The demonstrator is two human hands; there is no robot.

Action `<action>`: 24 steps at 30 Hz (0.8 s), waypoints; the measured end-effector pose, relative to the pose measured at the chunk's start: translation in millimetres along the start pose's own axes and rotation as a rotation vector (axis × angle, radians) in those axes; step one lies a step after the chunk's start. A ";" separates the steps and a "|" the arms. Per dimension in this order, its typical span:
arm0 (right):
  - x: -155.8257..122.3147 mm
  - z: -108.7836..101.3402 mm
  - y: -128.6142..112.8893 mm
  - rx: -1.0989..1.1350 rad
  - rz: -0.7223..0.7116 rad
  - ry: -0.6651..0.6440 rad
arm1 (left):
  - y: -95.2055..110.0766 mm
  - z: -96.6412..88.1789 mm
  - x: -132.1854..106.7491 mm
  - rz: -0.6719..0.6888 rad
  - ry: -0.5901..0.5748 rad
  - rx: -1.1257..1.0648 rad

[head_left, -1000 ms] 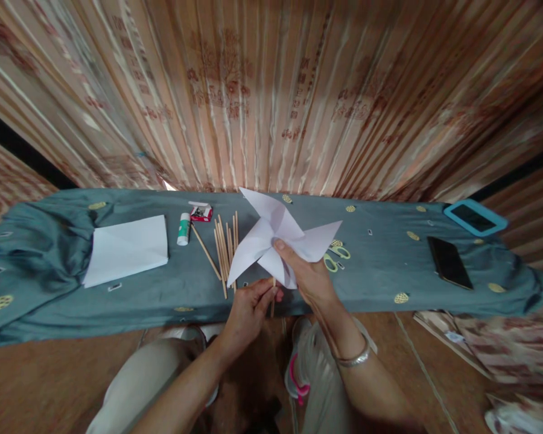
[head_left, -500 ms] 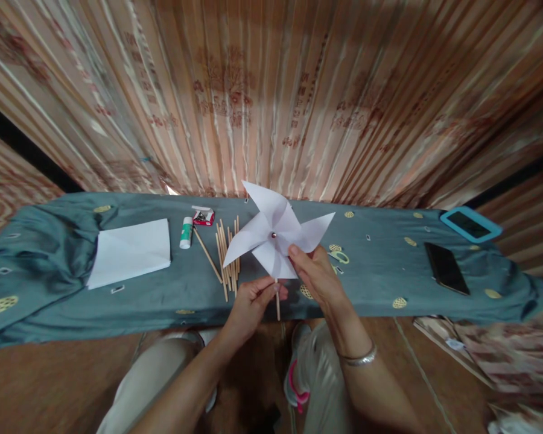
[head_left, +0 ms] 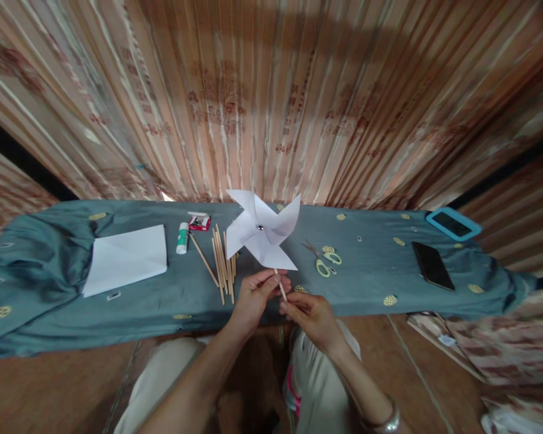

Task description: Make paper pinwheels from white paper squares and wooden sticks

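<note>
The left hand [head_left: 254, 296] pinched the thin wooden stick [head_left: 282, 292] just under the white paper pinwheel [head_left: 263, 246], and the right hand [head_left: 314, 320] pinched its near end. The pinwheel had pointy, curvy blades and a shiny round pin [head_left: 260, 228]. It was held up over the middle of the blue-green cloth [head_left: 366, 277], between straight sticks [head_left: 221, 262] on the left and scissors [head_left: 319, 254] on the right.
</note>
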State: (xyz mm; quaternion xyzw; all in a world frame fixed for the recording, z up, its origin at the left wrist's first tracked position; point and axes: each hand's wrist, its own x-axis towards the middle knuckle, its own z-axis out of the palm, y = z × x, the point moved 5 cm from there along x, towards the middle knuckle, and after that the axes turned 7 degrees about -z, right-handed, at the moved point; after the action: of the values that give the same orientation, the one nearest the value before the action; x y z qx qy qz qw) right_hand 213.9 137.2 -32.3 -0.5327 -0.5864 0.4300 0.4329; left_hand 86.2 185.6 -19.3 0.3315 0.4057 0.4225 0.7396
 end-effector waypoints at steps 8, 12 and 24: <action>-1.3 -10.1 1.1 0.100 0.056 0.104 | -6.5 12.8 6.8 -0.002 -0.020 -0.018; -0.8 -35.1 6.6 0.141 0.102 0.169 | -9.0 9.5 10.6 0.020 0.010 0.017; -2.4 -208.1 55.3 -0.139 0.181 0.494 | -1.0 -7.0 -1.1 0.022 0.050 0.223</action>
State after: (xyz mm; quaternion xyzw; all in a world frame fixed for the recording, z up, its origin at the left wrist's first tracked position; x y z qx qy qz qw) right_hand 429.1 147.3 -32.6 -0.7002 -0.4412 0.2828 0.4850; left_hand 80.1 185.2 -22.9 0.4056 0.4648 0.3910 0.6831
